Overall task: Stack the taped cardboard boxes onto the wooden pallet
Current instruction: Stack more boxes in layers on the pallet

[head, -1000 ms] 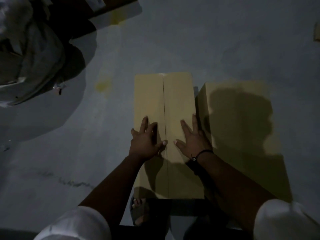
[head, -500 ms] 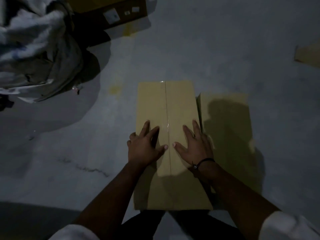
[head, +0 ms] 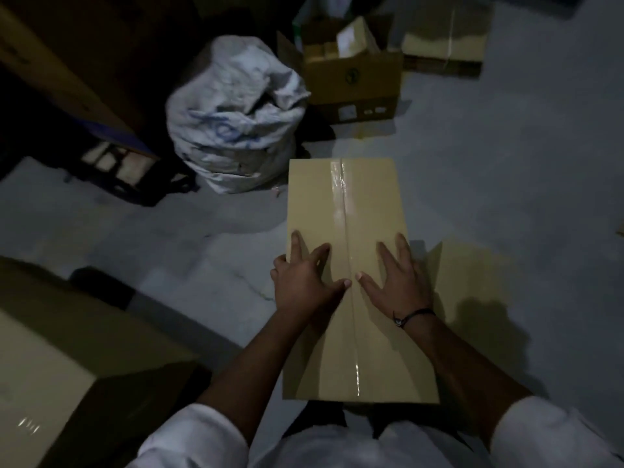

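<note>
left hand (head: 304, 282) and right hand (head: 400, 282) lie flat, fingers spread, atop the taped cardboard box (head: 314, 197) beside a second box (head: 472, 265); gripping no edge, palms could slip on the glossy tape.

A long tan cardboard box (head: 344, 211), its middle seam sealed with glossy clear tape, lies on the grey concrete floor (head: 506, 163). The left hand (head: 304, 282) and right hand (head: 398, 282) press flat on its top, fingers spread, either side of the seam. Just right of this box sits what may be a second tan box (head: 479, 282). A white woven sack (head: 233, 119) slumps beyond its far-left corner.
</note>
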`<state>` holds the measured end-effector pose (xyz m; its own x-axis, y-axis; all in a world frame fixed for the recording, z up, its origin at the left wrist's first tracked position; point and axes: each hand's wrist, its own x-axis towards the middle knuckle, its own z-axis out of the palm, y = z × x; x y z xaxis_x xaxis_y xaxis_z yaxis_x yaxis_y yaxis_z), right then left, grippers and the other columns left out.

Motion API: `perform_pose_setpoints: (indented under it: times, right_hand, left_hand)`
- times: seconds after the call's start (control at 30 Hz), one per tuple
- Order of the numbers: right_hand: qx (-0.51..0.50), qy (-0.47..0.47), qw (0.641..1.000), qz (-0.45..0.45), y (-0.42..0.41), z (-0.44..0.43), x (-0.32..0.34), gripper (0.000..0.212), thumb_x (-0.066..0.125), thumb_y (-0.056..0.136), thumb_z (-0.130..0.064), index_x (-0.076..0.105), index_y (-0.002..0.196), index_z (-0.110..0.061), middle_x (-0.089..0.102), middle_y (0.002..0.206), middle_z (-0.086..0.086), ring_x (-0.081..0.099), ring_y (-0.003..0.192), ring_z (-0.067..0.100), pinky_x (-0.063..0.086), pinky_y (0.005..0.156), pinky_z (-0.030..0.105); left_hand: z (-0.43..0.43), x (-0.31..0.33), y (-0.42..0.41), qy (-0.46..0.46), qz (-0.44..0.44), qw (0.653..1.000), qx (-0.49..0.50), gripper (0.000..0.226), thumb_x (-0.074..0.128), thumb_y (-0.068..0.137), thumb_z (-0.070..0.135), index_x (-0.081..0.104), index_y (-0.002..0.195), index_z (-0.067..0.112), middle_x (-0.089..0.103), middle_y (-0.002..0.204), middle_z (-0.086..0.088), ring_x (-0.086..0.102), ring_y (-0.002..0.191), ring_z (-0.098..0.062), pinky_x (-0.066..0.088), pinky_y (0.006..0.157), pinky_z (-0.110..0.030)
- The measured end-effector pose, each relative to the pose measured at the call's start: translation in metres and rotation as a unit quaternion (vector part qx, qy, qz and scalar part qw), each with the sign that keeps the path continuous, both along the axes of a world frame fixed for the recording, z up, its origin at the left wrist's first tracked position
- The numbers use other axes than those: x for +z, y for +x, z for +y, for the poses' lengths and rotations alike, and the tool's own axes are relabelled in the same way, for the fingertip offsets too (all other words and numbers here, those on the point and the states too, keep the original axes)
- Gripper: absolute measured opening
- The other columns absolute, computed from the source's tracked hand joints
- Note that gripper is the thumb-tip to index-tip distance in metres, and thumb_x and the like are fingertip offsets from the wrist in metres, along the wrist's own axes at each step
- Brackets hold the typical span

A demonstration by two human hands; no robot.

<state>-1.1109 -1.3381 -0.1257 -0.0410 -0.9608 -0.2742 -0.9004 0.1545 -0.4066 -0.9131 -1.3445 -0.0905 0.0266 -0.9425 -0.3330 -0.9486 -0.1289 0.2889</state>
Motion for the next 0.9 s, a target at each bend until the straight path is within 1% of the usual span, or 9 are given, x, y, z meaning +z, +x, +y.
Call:
perform_pose_setpoints:
  times: [0.07,0.13,0.27,0.37,0.43,0.57,0.7,0.9]
  right_hand:
    - [0.032,-0.018,0.999,-0.006,0.012,0.007,0.024,0.083,0.047,0.087,-0.073,0.026,0.157,-0.033,-0.002,0.169,-0.003,0.027,0.144,0.041,0.031,0.115,0.052]
    - [0.073,-0.038,0.997,-0.003,0.024,0.015,0.046,0.081,0.049,0.089,-0.071,0.027,0.157,-0.032,0.0,0.169,-0.002,0.028,0.142,0.039,0.029,0.116,0.05]
    - [0.152,-0.076,0.985,-0.013,0.046,0.033,0.084,0.079,0.047,0.09,-0.072,0.028,0.156,-0.034,0.003,0.169,-0.002,0.032,0.139,0.038,0.031,0.114,0.047]
    - [0.215,-0.12,0.969,-0.007,0.067,0.056,0.107,0.077,0.042,0.089,-0.074,0.029,0.154,-0.035,0.006,0.168,-0.002,0.035,0.136,0.038,0.033,0.111,0.048]
    - [0.25,-0.132,0.959,-0.012,0.082,0.074,0.118,0.076,0.04,0.089,-0.075,0.03,0.154,-0.035,0.008,0.168,-0.002,0.035,0.136,0.038,0.034,0.11,0.049]
    - [0.323,-0.141,0.935,-0.04,0.122,0.118,0.133,0.076,0.038,0.09,-0.076,0.029,0.154,-0.037,0.007,0.168,-0.004,0.034,0.14,0.036,0.033,0.112,0.049]
    - [0.39,-0.144,0.908,-0.057,0.17,0.169,0.148,0.075,0.039,0.089,-0.075,0.031,0.153,-0.037,0.01,0.168,-0.004,0.034,0.14,0.036,0.034,0.113,0.048]
    - [0.472,-0.153,0.864,-0.084,0.265,0.264,0.164,0.074,0.038,0.088,-0.077,0.033,0.151,-0.038,0.013,0.167,-0.003,0.036,0.138,0.035,0.035,0.112,0.048]
  left_hand:
    - [0.019,0.024,0.011,-0.02,-0.009,0.999,0.026,0.092,0.061,0.07,0.087,0.034,0.15,0.051,-0.001,0.171,0.002,0.031,0.138,-0.048,0.033,0.109,-0.052]
    - [0.04,0.044,0.021,-0.044,-0.019,0.996,0.075,0.092,0.06,0.068,0.088,0.037,0.149,0.051,0.005,0.171,0.003,0.032,0.138,-0.048,0.034,0.109,-0.053]
    - [0.092,0.073,0.039,-0.098,-0.029,0.982,0.156,0.093,0.058,0.067,0.09,0.039,0.149,0.05,0.009,0.17,0.005,0.034,0.137,-0.047,0.034,0.108,-0.055]
    - [0.136,0.097,0.049,-0.13,-0.026,0.965,0.226,0.092,0.057,0.068,0.091,0.041,0.148,0.049,0.011,0.17,0.005,0.033,0.139,-0.045,0.032,0.109,-0.054]
    - [0.166,0.112,0.058,-0.143,-0.022,0.952,0.269,0.091,0.057,0.068,0.09,0.043,0.147,0.049,0.013,0.17,0.006,0.032,0.141,-0.044,0.03,0.111,-0.056]
    - [0.235,0.135,0.079,-0.17,-0.019,0.917,0.359,0.088,0.06,0.068,0.088,0.047,0.145,0.048,0.017,0.169,0.007,0.028,0.145,-0.044,0.026,0.116,-0.065]
    - [0.309,0.147,0.109,-0.203,-0.053,0.875,0.437,0.083,0.061,0.068,0.088,0.053,0.141,0.048,0.024,0.166,0.009,0.032,0.142,-0.04,0.028,0.113,-0.056]
    - [0.425,0.158,0.176,-0.22,-0.073,0.815,0.53,0.081,0.066,0.066,0.086,0.057,0.136,0.048,0.029,0.164,0.009,0.033,0.141,-0.037,0.029,0.112,-0.053]
